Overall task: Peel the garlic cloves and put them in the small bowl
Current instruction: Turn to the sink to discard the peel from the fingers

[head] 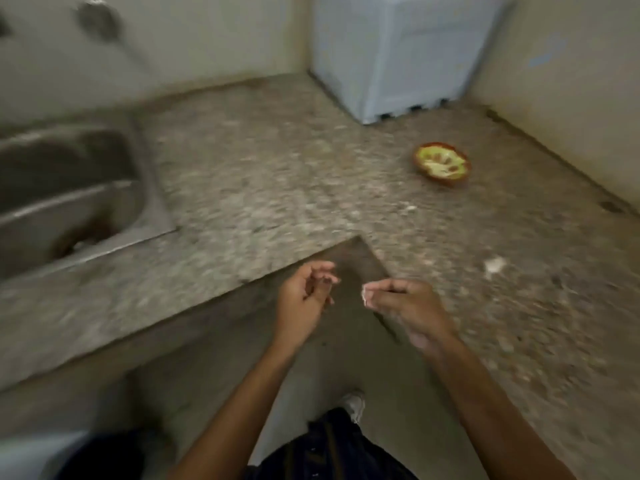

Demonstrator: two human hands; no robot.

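Head view, blurred by motion; places are given relative to the inner corner of the L-shaped stone counter (277, 188). Nearest, both forearms reach up toward that corner. The left hand (306, 299) hangs just in front of the corner, fingers loosely curled and slightly apart, with nothing discernible in them. The right hand (410, 306), just right of the corner and apart from the left hand, pinches a small white piece (366, 295) between thumb and fingertips; whether this is a garlic clove or its skin cannot be told. A white scrap (494, 265) lies on the counter right of the corner. Farther back and to the right stands the small bowl (440, 163), pale pieces inside. Left of the corner is a steel sink (69, 188); beyond it, against the wall, a white appliance (408, 53).
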